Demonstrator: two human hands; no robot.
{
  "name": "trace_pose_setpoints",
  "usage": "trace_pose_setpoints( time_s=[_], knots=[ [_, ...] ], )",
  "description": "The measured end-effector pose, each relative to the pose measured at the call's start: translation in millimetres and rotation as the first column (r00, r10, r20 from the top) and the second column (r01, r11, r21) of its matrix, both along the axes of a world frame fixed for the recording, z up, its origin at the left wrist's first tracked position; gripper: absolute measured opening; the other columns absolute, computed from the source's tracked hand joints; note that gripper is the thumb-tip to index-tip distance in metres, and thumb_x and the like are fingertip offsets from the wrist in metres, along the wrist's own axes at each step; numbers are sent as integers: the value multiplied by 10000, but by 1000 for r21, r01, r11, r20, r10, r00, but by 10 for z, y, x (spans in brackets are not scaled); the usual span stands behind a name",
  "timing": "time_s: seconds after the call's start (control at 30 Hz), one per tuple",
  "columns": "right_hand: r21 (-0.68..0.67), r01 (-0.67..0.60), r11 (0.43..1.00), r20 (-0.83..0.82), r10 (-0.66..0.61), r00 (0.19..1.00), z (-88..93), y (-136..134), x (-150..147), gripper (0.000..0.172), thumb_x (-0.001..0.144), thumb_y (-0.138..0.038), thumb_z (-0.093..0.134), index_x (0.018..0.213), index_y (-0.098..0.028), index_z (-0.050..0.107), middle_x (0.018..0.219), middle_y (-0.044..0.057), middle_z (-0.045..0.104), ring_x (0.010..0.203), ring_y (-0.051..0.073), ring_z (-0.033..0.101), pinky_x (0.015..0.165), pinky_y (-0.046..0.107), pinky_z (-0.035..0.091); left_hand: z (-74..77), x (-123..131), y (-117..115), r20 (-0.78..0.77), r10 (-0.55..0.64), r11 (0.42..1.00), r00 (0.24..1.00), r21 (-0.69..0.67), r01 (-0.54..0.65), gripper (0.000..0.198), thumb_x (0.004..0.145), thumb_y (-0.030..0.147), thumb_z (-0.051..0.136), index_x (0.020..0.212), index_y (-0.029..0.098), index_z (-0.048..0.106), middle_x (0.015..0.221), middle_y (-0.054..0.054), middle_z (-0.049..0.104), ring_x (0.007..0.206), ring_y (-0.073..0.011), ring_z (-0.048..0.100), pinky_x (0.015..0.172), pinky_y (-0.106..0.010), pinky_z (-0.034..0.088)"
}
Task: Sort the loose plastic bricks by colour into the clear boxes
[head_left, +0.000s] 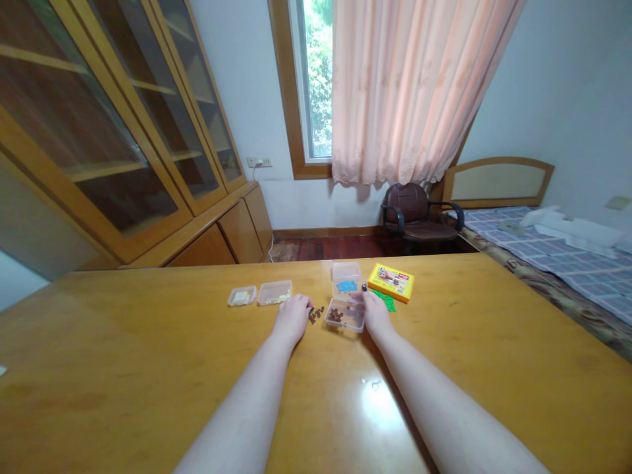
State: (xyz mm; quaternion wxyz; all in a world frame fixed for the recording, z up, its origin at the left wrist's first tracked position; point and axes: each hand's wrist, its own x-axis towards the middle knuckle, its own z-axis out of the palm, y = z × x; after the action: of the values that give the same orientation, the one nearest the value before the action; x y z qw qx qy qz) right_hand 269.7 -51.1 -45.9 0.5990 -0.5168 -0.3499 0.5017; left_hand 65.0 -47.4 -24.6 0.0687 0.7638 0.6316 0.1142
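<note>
My right hand [376, 315] grips the right side of a clear plastic box [346, 324], which is slightly tilted. Small brown pieces [335, 315] lie inside it, mostly toward its left side. To the left, my left hand [292, 319] rests at the edge of a loose pile of similar brown pieces [316, 315] on the table. Its fingers are curled in, and whatever they may pinch is hidden. Just behind the gripped box stands another clear box with a raised lid, holding blue pieces [347, 286]. Green pieces [385, 301] lie in a heap beyond my right hand.
Left of my hands are a clear box [274, 294] with pale pieces and a smaller clear box [241, 296]. A yellow printed carton [392, 282] lies behind the green heap. Past the wooden table [148, 368] stand a brown armchair [417, 210], a bed and a glass-door cabinet.
</note>
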Motion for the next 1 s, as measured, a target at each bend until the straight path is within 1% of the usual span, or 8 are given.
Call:
trace_pose_setpoints(
  time_s=[0.17,0.3,0.43,0.5,0.6,0.67,0.8,1.0],
  knots=[
    [2,-13,1000,-15,13,1000,-28,8,4,262,760,-392,520,722,-177,666,813,60,713,589,177,635,584,308,535,23,30,-5,59,18,999,998,42,-20,131,864,175,488,875,167,619,933,-69,637,912,-201,565,811,-316,417],
    [15,-14,1000,-9,14,1000,-26,-1,-20,272,738,-420,550,706,-177,669,794,63,709,624,184,635,601,308,541,114,161,-134,234,-200,967,951,203,153,182,899,178,425,933,194,603,958,-42,631,941,-165,564,862,-291,428],
    [32,-12,999,3,12,1000,-9,-16,-28,283,733,-437,556,700,-180,670,809,69,710,663,193,640,627,314,547,132,276,-239,204,-367,921,908,218,324,230,900,223,456,1094,243,578,1102,-27,618,1031,-167,556,920,-309,418],
    [42,-8,999,0,8,1000,14,-22,-23,272,740,-419,546,699,-180,668,826,67,710,697,199,645,641,316,550,106,264,-217,209,-330,934,920,210,288,244,896,219,460,1115,236,568,1115,-33,615,1036,-171,557,923,-313,419],
    [16,9,1000,-12,-8,1000,59,-32,-18,253,751,-379,520,695,-177,662,825,63,710,670,191,648,620,307,545,60,181,-128,227,-154,976,962,187,112,188,881,188,465,1018,198,594,1024,-46,631,982,-179,569,889,-310,430],
    [-9,17,1000,2,-17,1000,87,-37,-15,248,753,-364,509,693,-178,661,816,60,712,621,182,643,592,297,535,32,133,-79,194,-75,990,978,134,50,152,867,193,490,960,192,610,989,-49,628,960,-184,571,871,-307,430],
    [-23,5,1000,68,-3,998,105,-45,-4,257,760,-377,503,705,-185,666,802,52,720,574,178,635,547,285,513,-13,131,-55,117,-47,998,992,33,44,129,847,264,549,911,186,630,980,-60,615,949,-184,576,861,-297,425],
    [-12,-19,1000,37,20,999,46,-23,6,263,748,-400,514,721,-184,663,812,54,716,593,179,638,593,306,528,-34,191,-61,70,-33,999,997,-2,33,137,851,267,536,910,185,629,968,-61,610,921,-182,581,832,-295,423]
  ],
)
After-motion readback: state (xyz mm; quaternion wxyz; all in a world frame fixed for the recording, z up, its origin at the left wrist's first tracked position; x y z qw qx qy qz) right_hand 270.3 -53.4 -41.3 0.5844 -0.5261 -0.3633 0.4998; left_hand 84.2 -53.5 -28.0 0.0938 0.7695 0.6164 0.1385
